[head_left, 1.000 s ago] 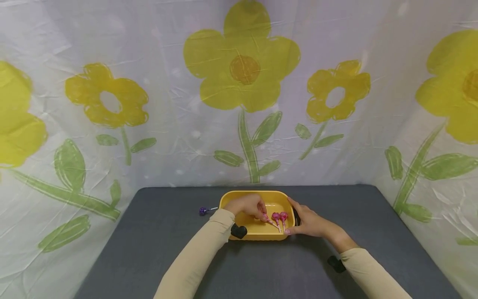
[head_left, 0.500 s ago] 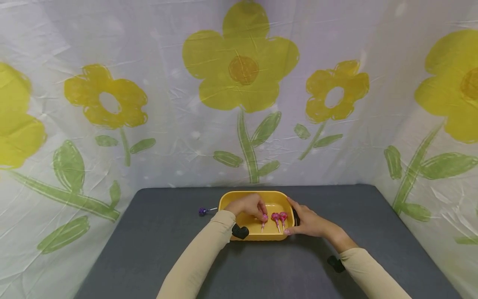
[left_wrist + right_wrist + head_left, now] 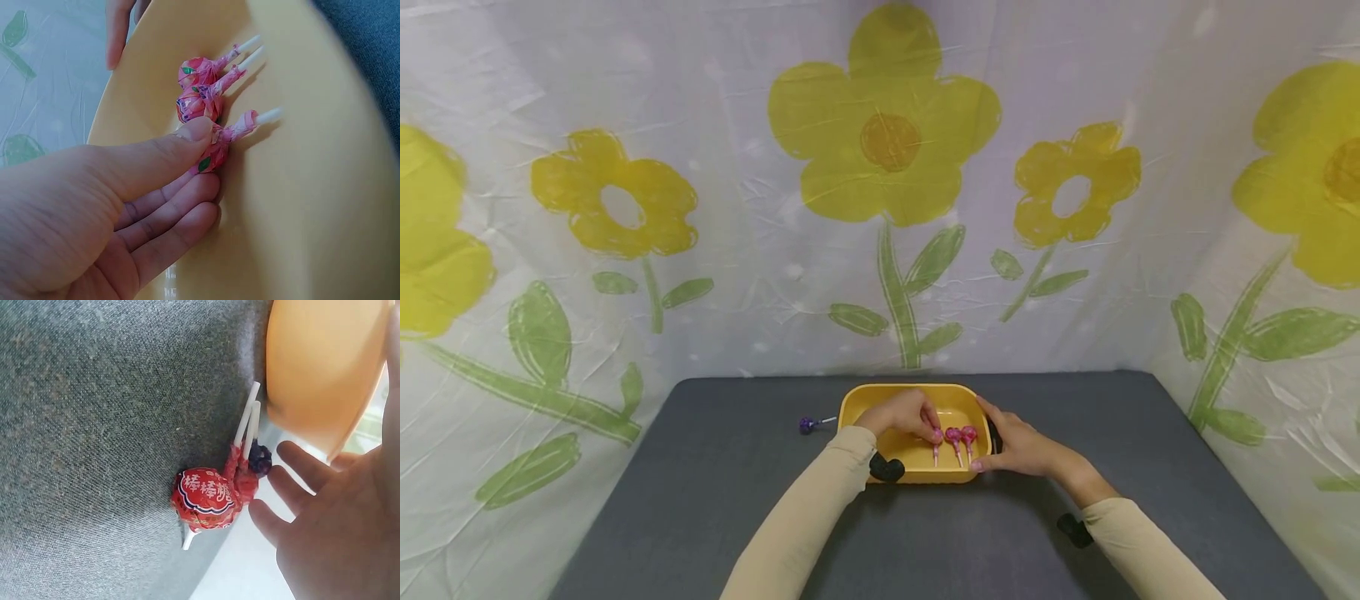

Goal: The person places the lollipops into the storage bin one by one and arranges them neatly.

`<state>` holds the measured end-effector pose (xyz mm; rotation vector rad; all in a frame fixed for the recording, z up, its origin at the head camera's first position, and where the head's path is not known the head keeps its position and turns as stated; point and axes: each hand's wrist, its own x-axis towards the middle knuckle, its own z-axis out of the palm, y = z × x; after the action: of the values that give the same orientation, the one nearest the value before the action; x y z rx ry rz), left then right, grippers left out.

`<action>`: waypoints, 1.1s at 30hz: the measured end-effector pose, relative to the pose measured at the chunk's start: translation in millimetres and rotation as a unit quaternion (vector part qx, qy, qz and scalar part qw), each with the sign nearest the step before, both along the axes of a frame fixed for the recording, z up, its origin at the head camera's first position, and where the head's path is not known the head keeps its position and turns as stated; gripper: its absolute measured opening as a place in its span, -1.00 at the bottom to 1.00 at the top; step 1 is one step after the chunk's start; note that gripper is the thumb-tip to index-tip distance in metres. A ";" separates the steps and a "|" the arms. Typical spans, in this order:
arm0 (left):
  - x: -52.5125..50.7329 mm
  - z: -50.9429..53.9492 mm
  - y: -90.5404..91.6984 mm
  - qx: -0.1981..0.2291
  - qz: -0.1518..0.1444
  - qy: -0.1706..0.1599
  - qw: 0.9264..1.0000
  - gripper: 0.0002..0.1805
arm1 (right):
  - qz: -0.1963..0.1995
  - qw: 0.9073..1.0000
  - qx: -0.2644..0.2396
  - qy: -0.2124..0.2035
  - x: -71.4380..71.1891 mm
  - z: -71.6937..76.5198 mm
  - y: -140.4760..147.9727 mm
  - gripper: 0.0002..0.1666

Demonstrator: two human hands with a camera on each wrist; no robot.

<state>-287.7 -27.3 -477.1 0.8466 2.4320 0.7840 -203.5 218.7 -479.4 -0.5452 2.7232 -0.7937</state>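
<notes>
My left hand (image 3: 901,414) pinches a pink-wrapped lollipop (image 3: 215,150) between thumb and fingertips inside a yellow tray (image 3: 917,476). The lollipop lies at the tray's floor, its white stick toward the near wall. Just right of it, two more pink lollipops (image 3: 199,103) lie side by side, sticks pointing the same way. My right hand (image 3: 1026,446) rests against the tray's right end, fingers spread, thumb at the near corner. In the right wrist view, red-wrapped lollipops (image 3: 206,497) and a dark purple lollipop (image 3: 260,457) lie outside the tray close to these fingers.
A purple lollipop (image 3: 807,425) lies left of the tray on the dark grey table (image 3: 730,467), its stick pointing at the tray. A curtain with painted flowers (image 3: 737,317) stands behind the table's far edge.
The pinched lollipop has turned from a slant to nearly straight, stick toward the near wall, then shifted slightly right toward the other two. My right hand has stayed still.
</notes>
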 end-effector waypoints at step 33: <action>1.5 -0.3 1.0 0.018 0.023 -0.022 0.999 -0.80 | 0.004 1.000 -0.005 0.011 1.1 2.6 -0.8 0.39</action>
<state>-286.2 -26.4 -477.4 0.7805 2.4130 0.8573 -202.4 217.9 -476.8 -0.5695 2.7360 -0.8047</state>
